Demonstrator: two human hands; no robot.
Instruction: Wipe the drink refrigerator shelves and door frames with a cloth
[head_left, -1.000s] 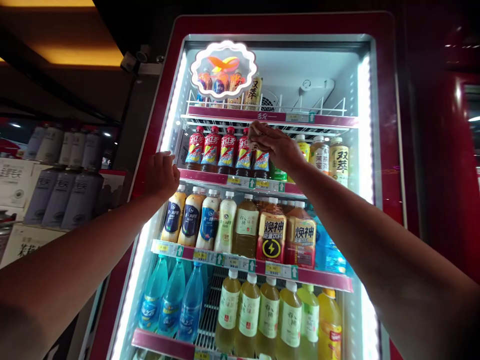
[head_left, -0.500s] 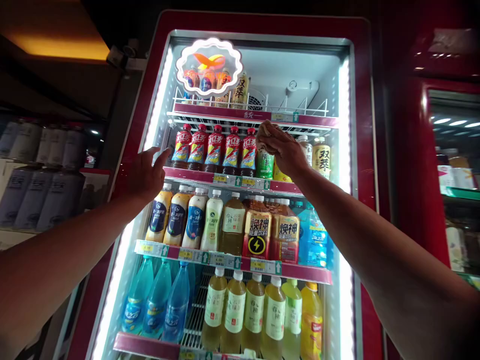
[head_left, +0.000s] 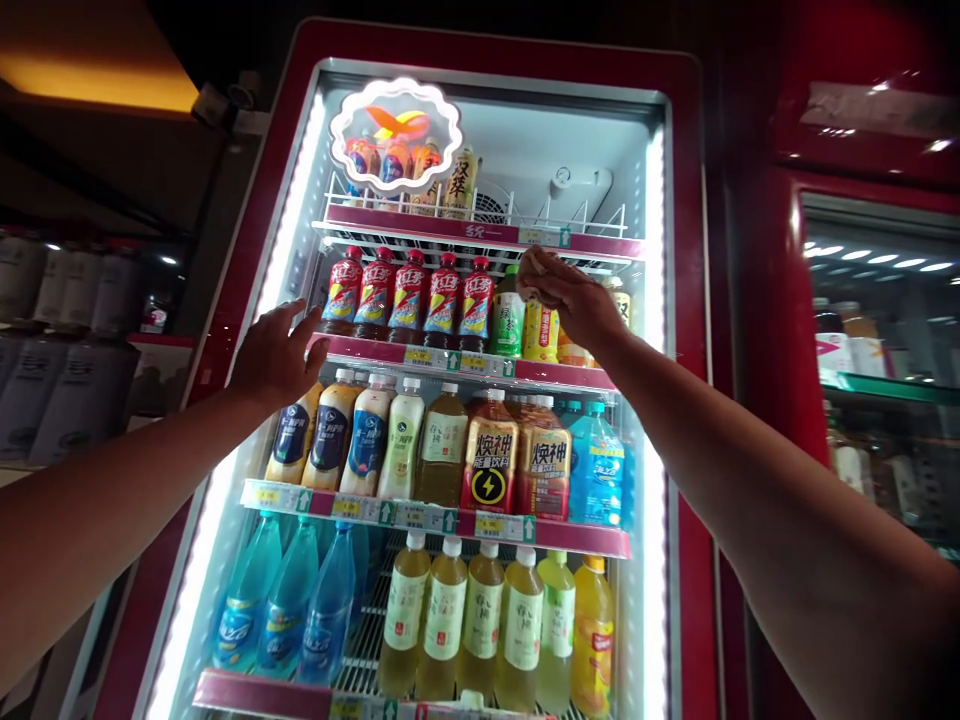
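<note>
My right hand (head_left: 585, 302) presses a crumpled light-brown cloth (head_left: 532, 272) to the glass door (head_left: 517, 120) of a lit drinks fridge. Behind it, through the glass, are a green-tea bottle (head_left: 508, 318) and a yellow-labelled bottle (head_left: 541, 332). Raised beside the door's left side, my left hand (head_left: 276, 352) is open with its fingers spread and nothing in it. Whether its fingertips touch the glass cannot be made out. Red-capped tea bottles (head_left: 411, 298) stand in a row between my two hands, inside the fridge.
A red frame (head_left: 686, 330) surrounds the door, and a glowing scalloped sign (head_left: 397, 135) sits at its top left. Lower shelves hold several bottles, including blue ones (head_left: 328, 605). Another fridge (head_left: 795, 300) stands at right; grey packages (head_left: 82, 390) are stacked at left.
The view has shifted, so the fridge sits further left. My right hand with the cloth has moved right across the glass, uncovering the green-tea bottle. My left hand stays open.
</note>
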